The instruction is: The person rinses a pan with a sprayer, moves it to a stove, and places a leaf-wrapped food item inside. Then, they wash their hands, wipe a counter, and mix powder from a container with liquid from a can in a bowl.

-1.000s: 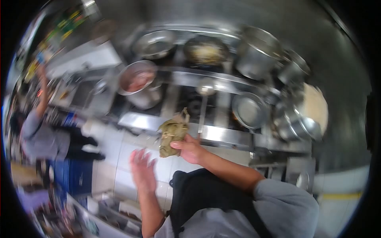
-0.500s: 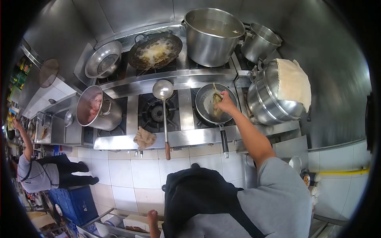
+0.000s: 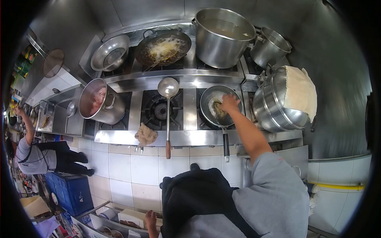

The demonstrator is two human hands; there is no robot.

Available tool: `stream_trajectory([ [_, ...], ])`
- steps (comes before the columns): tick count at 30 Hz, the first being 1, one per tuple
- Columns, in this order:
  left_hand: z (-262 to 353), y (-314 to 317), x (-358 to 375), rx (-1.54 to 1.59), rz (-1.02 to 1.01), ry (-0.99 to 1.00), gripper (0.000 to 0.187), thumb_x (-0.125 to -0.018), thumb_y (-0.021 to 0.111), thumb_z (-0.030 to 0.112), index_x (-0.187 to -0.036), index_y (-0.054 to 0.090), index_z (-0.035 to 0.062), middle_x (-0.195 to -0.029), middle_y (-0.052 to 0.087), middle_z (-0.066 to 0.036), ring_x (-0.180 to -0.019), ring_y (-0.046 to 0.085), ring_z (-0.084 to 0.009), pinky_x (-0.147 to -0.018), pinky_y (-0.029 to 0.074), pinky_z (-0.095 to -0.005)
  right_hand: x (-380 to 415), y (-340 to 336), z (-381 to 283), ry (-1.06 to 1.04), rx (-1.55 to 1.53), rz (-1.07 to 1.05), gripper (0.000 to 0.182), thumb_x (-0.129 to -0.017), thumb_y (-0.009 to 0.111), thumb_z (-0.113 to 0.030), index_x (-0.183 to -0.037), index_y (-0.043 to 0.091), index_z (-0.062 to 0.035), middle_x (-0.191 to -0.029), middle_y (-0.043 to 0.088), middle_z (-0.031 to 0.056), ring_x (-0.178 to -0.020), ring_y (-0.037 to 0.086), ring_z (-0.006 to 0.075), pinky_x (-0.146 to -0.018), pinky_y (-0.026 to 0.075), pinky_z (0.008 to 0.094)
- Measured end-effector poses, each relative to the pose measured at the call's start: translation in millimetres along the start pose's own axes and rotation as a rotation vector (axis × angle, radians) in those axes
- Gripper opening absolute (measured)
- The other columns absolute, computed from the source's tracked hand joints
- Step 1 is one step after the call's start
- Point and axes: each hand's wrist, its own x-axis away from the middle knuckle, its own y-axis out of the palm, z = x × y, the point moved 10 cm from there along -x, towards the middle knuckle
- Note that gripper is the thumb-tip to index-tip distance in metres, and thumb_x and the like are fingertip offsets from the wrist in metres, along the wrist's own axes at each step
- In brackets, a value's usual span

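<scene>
My right hand (image 3: 230,104) reaches into a frying pan (image 3: 205,112) on the front right burner. Its closed fingers are on a flattened greenish-brown piece of food (image 3: 217,108), partly hidden by the hand. Pale, wet-looking liquid coats the pan's bottom around the piece. The pan's black handle (image 3: 226,144) points toward me. Low at my side, my left hand (image 3: 151,219) hangs with its fingers curled in, and nothing shows in it. It is nearest to the drawer-like rack behind me.
Left of the pan lies a long ladle (image 3: 168,88) across a burner, beside a crumpled cloth (image 3: 145,135). A wok of bubbling oil (image 3: 162,48) and a large stockpot (image 3: 225,38) stand behind. A cloth-topped steamer (image 3: 274,101) sits right. Another person (image 3: 37,158) stands far left.
My right hand has lowered the greenish-brown piece from a raised, upright hold down into the pan, and has shifted to the piece's upper right. The whole view has shifted slightly.
</scene>
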Motion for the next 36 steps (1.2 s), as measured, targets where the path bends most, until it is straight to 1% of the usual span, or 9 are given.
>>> stream_trajectory([
  [5, 7.7, 2.3, -10.1, 0.067, 0.023, 0.093, 0.029, -0.092, 0.063, 0.019, -0.114, 0.061, 0.0002, -0.084, 0.067, -0.010, -0.069, 0.065, -0.0172, -0.057, 0.053, -0.0326, 76.4, -129.9, -17.8, -0.101, -0.325, 0.381, 0.038, -0.076, 0.075, -0.021, -0.112, 0.065, -0.0137, -0.125, 0.055, 0.0109, -0.121, 0.050, 0.0334, -0.097, 0.036, 0.0567],
  [9, 0.0, 6.9, -19.1, 0.064, -0.060, -0.023, 0.024, -0.092, 0.062, 0.017, -0.111, 0.062, 0.0016, -0.084, 0.067, -0.010, -0.064, 0.064, -0.0158, -0.050, 0.051, -0.0314, 157.3, -114.7, -65.7, -0.418, -0.726, 0.402, 0.020, -0.079, 0.073, -0.013, -0.098, 0.068, -0.0082, -0.098, 0.064, 0.0154, -0.099, 0.062, 0.0356, -0.087, 0.048, 0.0419],
  [15, -92.7, -9.0, -79.7, 0.196, -0.119, -0.183, 0.022, -0.092, 0.061, 0.017, -0.108, 0.063, 0.0015, -0.081, 0.068, -0.010, -0.057, 0.063, -0.0164, -0.045, 0.049, -0.0310, 319.9, -9.4, -209.9, -0.751, -0.777, -0.358, 0.028, -0.082, 0.072, -0.017, -0.107, 0.064, -0.0071, -0.111, 0.061, 0.0147, -0.106, 0.059, 0.0331, -0.092, 0.048, 0.0418],
  [19, -71.8, -61.6, -72.1, 0.237, 0.074, -0.095, 0.030, -0.091, 0.060, 0.020, -0.112, 0.064, -0.0012, -0.087, 0.071, -0.016, -0.068, 0.068, -0.0202, -0.059, 0.053, -0.0329, 393.2, -16.3, -301.7, -1.049, -0.766, -0.453, 0.025, -0.084, 0.070, -0.016, -0.107, 0.065, -0.0068, -0.109, 0.061, 0.0152, -0.106, 0.059, 0.0334, -0.093, 0.047, 0.0416],
  [23, -124.4, -91.1, -84.0, 0.302, 0.169, -0.022, 0.038, -0.090, 0.062, 0.027, -0.117, 0.064, 0.0007, -0.094, 0.072, -0.019, -0.081, 0.071, -0.0253, -0.076, 0.055, -0.0372, 424.6, -18.9, -378.6, -1.064, -0.684, -0.587, 0.028, -0.083, 0.070, -0.015, -0.108, 0.066, -0.0058, -0.107, 0.062, 0.0124, -0.101, 0.062, 0.0312, -0.089, 0.049, 0.0380],
  [24, -140.9, -96.3, -77.0, 0.313, 0.188, -0.077, 0.037, -0.090, 0.062, 0.027, -0.116, 0.065, 0.0007, -0.095, 0.072, -0.019, -0.082, 0.071, -0.0254, -0.076, 0.055, -0.0372, 431.3, -17.8, -396.9, -1.149, -0.663, -0.505, 0.026, -0.084, 0.070, -0.014, -0.108, 0.067, -0.0060, -0.104, 0.063, 0.0092, -0.096, 0.063, 0.0235, -0.078, 0.051, 0.0322],
  [30, -286.5, -91.6, -23.1, 0.364, 0.305, -0.261, 0.033, -0.088, 0.062, 0.025, -0.109, 0.068, 0.0000, -0.086, 0.072, -0.014, -0.072, 0.069, -0.0224, -0.067, 0.055, -0.0341, 500.6, -2.5, -509.5, -1.240, -0.506, -0.653, 0.027, -0.086, 0.070, -0.015, -0.110, 0.066, -0.0044, -0.103, 0.062, 0.0105, -0.095, 0.063, 0.0245, -0.080, 0.051, 0.0337],
  [32, -315.6, -80.9, 12.1, 0.471, 0.094, -0.523, 0.028, -0.087, 0.061, 0.022, -0.103, 0.067, 0.0005, -0.081, 0.070, -0.012, -0.064, 0.066, -0.0217, -0.060, 0.054, -0.0352, 528.1, 3.4, -543.5, -1.312, -0.506, -0.694, 0.027, -0.087, 0.068, -0.017, -0.111, 0.066, -0.0038, -0.104, 0.062, 0.0114, -0.097, 0.063, 0.0261, -0.082, 0.052, 0.0356],
  [36, -376.6, -49.4, 69.1, 0.804, 0.137, -0.788, 0.021, -0.087, 0.059, 0.021, -0.100, 0.067, 0.0061, -0.079, 0.069, -0.009, -0.063, 0.066, -0.0199, -0.055, 0.052, -0.0388, 564.2, 26.7, -593.9, -1.382, -0.429, -0.771, 0.029, -0.087, 0.069, -0.020, -0.112, 0.066, -0.0057, -0.106, 0.062, 0.0113, -0.098, 0.062, 0.0255, -0.081, 0.052, 0.0359],
])
